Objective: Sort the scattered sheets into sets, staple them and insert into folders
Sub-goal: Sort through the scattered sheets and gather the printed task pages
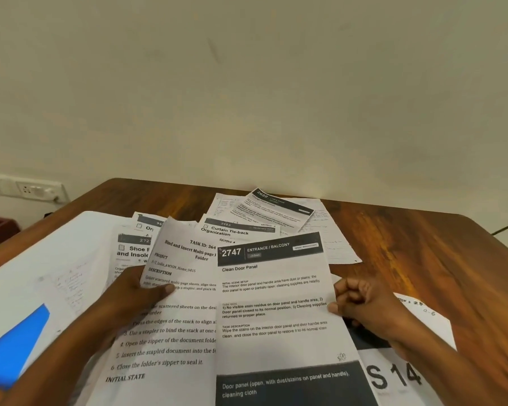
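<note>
Near the table's (408,241) front edge, left hand (138,291) gripped the task-instruction sheet (173,326); right hand (361,303) pinched the "Clean Door Panel" sheet (276,303)

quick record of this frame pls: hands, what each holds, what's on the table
left hand: fingers pinching the task instruction sheet
right hand: gripping the right edge of the door panel sheet
overlap: door panel sheet lies over the instruction sheet
table: brown wood, loose sheets scattered behind
far left: white folder with blue patch
stapler: not visible
</note>
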A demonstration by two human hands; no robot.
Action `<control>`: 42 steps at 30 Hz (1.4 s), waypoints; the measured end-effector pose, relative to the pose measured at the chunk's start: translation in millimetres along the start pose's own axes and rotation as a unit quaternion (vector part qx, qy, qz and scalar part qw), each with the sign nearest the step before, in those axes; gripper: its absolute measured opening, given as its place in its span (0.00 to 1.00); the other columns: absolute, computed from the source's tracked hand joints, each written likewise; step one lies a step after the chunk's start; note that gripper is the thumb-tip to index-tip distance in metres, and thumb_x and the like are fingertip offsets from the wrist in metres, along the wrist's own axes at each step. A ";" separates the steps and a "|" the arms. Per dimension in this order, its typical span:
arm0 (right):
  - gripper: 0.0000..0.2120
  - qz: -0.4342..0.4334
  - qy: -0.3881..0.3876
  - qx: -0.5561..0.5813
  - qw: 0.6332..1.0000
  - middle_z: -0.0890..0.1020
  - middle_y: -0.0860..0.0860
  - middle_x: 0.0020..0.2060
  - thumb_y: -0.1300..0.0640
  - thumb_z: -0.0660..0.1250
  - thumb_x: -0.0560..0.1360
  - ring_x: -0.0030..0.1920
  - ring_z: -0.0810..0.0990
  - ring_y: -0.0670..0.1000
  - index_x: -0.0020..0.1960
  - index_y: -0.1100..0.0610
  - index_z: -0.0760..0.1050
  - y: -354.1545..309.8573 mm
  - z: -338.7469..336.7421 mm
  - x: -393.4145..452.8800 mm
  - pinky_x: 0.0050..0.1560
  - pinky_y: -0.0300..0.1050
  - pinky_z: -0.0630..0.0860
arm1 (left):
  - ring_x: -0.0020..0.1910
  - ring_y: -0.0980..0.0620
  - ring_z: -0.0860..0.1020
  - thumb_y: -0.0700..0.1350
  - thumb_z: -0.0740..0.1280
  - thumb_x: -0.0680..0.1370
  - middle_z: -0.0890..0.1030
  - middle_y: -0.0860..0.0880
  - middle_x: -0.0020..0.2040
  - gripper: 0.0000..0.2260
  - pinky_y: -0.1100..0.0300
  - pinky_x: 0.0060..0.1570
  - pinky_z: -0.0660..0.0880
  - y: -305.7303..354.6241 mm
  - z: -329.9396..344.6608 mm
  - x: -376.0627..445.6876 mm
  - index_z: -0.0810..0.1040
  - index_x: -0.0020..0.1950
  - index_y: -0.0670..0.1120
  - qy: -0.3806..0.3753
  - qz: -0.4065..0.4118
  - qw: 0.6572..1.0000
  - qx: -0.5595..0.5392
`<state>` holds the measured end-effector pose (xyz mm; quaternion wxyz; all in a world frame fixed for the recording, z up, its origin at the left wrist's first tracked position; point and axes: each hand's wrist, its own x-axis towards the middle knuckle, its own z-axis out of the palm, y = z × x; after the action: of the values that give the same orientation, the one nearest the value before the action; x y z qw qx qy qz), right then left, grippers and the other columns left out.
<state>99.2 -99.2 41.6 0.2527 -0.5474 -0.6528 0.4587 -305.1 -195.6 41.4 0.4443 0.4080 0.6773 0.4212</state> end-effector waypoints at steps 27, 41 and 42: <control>0.15 -0.036 0.043 0.215 0.975 0.89 0.58 0.51 0.60 0.77 0.71 0.50 0.89 0.59 0.56 0.62 0.84 -25.4 11.3 23.3 0.53 0.56 0.85 | 0.51 0.40 0.87 0.41 0.75 0.77 0.88 0.41 0.53 0.14 0.41 0.53 0.84 50.1 11.4 -1.8 0.82 0.62 0.41 -0.014 0.099 0.989 -0.105; 0.14 -0.014 0.081 0.304 0.949 0.88 0.60 0.53 0.61 0.75 0.76 0.52 0.88 0.64 0.61 0.63 0.81 -4.4 -12.6 37.3 0.61 0.68 0.81 | 0.57 0.32 0.84 0.35 0.74 0.74 0.83 0.34 0.61 0.22 0.34 0.51 0.82 77.4 -12.0 37.3 0.79 0.68 0.40 -0.026 0.124 0.947 -0.296; 0.14 -0.014 0.080 0.307 0.948 0.88 0.60 0.53 0.61 0.74 0.76 0.53 0.88 0.64 0.61 0.63 0.81 -4.8 -12.6 37.3 0.61 0.68 0.80 | 0.58 0.32 0.83 0.36 0.73 0.75 0.83 0.34 0.61 0.21 0.32 0.52 0.81 77.6 -8.3 38.0 0.79 0.68 0.40 -0.033 0.119 0.945 -0.302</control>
<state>97.2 -59.8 45.1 0.4664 -0.4688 -0.4654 0.5883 -309.4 -137.9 106.0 0.5153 0.3463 0.4500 0.6419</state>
